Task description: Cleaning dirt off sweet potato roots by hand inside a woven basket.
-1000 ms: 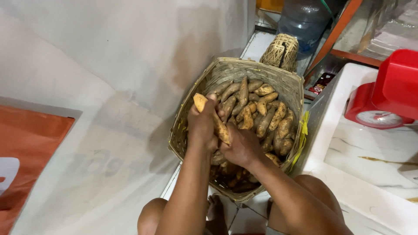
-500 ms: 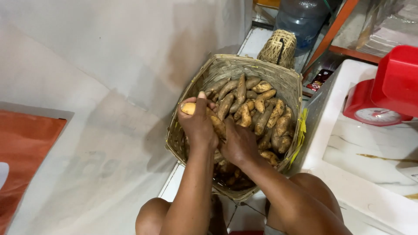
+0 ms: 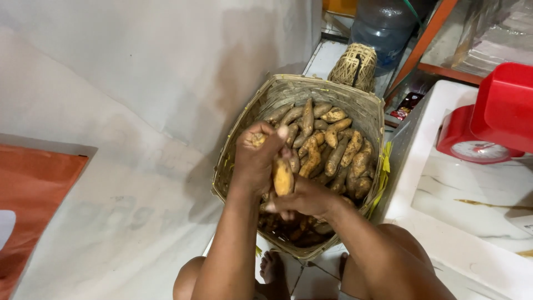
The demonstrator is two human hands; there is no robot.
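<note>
A woven bamboo basket [image 3: 366, 114] stands on the floor in front of me, filled with several brown sweet potatoes [image 3: 336, 155]. My left hand [image 3: 252, 164] is closed around the upper end of one sweet potato [image 3: 282, 175], held upright over the basket's near left side. My right hand [image 3: 302, 199] is cupped just under that sweet potato, fingers against its lower end. My knees and bare feet show at the bottom.
A white wall rises on the left, with an orange panel [image 3: 33, 200] low down. A white tiled counter [image 3: 444, 205] on the right carries a red kitchen scale [image 3: 488, 125]. Behind the basket sit a small woven basket [image 3: 352, 66] and a large water jug [image 3: 383, 25].
The sweet potato has been turned from pointing up and left to standing nearly upright. Both hands have shifted slightly toward me over the basket.
</note>
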